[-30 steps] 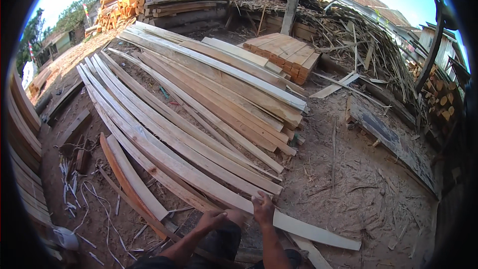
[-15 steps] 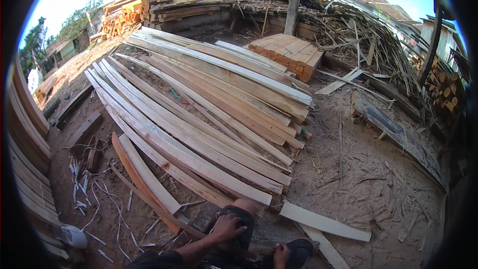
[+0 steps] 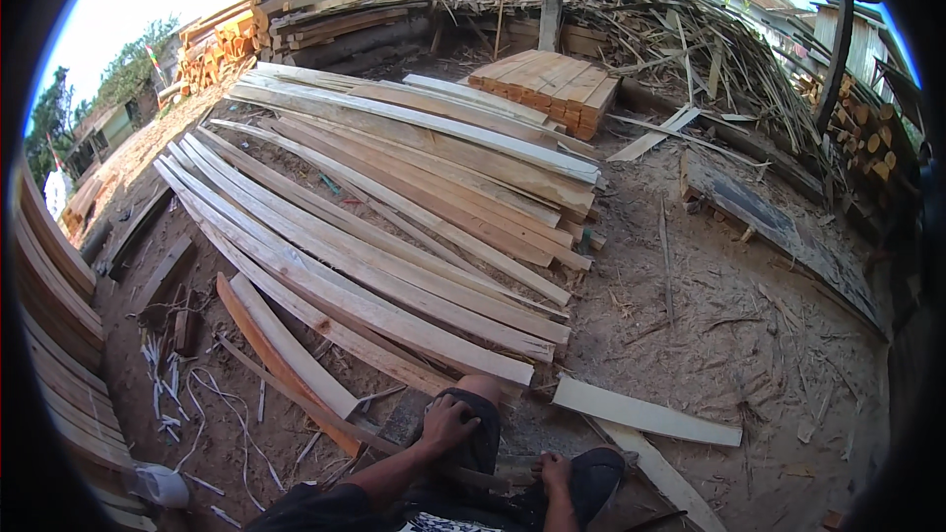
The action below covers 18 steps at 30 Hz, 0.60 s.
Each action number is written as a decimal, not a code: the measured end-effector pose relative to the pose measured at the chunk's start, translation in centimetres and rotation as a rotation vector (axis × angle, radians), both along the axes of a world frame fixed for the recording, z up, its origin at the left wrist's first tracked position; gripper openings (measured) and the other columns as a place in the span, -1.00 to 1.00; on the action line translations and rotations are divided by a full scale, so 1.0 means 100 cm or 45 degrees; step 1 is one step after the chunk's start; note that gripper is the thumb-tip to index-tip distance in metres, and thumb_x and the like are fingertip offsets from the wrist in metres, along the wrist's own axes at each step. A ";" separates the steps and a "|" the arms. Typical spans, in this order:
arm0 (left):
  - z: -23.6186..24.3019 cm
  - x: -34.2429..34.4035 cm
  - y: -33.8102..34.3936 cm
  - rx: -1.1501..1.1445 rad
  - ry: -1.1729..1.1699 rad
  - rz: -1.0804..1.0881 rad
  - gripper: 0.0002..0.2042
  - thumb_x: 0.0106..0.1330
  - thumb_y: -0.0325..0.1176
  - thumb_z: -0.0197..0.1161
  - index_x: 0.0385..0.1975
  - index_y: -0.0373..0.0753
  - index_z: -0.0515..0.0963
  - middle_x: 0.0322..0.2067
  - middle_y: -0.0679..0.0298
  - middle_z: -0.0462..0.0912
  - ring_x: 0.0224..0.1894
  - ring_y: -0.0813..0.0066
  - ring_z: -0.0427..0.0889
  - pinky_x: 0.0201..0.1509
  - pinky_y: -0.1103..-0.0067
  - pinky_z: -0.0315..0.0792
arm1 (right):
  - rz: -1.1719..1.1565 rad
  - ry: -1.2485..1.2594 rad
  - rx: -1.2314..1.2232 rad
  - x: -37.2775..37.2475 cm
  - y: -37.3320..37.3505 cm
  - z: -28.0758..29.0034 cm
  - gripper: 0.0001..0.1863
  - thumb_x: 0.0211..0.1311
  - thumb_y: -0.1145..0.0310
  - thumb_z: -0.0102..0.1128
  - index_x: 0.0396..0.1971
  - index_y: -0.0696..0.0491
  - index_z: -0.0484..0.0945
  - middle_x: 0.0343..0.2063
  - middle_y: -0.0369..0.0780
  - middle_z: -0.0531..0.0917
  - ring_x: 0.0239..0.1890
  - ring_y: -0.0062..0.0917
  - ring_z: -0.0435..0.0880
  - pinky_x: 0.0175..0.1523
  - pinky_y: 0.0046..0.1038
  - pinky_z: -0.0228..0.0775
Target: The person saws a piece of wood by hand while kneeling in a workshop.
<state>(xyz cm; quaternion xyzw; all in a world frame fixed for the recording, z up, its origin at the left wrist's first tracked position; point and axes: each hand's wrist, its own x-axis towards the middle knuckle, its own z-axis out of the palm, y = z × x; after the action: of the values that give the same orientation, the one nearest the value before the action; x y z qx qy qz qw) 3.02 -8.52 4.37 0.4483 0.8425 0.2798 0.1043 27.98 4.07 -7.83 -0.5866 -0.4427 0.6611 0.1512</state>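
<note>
- Both seem idle: left hand point(image 3: 449, 423) loosely spread on dark fabric shorts point(image 3: 481, 451), right hand point(image 3: 554, 471) curled (can't tell if pinching).
- Grabbing long, pale wooden planks point(image 3: 498, 365) means reaching.

Single head-worn fisheye view, downward and forward, knees point(image 3: 480, 388) close below, planks point(image 3: 443, 202) farther ahead.

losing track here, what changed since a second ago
The right hand has drawn back from the near end of the long plank to the right leg. The left hand remains at the left knee; the long plank and short pale board lie as before.
</note>
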 end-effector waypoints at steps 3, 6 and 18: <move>-0.003 -0.001 0.001 0.110 -0.045 0.073 -0.78 0.05 -0.11 0.41 -0.43 -0.09 0.64 -0.25 0.16 0.54 -0.06 0.11 0.51 0.02 0.27 0.42 | -0.064 0.042 -0.065 -0.003 0.002 -0.002 -0.76 0.28 0.30 0.19 -0.26 0.20 0.58 -0.49 -0.22 0.65 -0.53 -0.54 0.66 -0.49 -0.48 0.46; -0.003 0.001 0.002 0.108 -0.073 0.131 -0.79 0.04 -0.12 0.42 -0.48 -0.11 0.64 -0.30 0.19 0.55 -0.10 0.14 0.53 -0.02 0.28 0.44 | 0.060 0.033 0.011 0.000 0.003 -0.006 -0.79 0.33 0.33 0.14 -0.29 0.20 0.52 -0.53 -0.22 0.57 -0.56 -0.51 0.60 -0.51 -0.47 0.42; -0.007 -0.003 -0.002 0.159 -0.200 0.190 -0.76 0.05 -0.13 0.41 -0.48 -0.16 0.65 -0.34 0.17 0.56 -0.15 0.15 0.55 -0.06 0.31 0.44 | 0.166 -0.056 0.095 -0.006 -0.005 0.012 -0.78 0.29 0.30 0.18 -0.27 0.18 0.58 -0.49 -0.24 0.62 -0.54 -0.56 0.61 -0.46 -0.50 0.44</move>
<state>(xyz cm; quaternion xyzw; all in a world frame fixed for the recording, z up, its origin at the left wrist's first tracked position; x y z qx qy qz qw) 2.68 -8.71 3.69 0.3666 0.8438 0.3729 0.1207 27.39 3.62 -6.65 -0.5649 -0.5076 0.6395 0.1197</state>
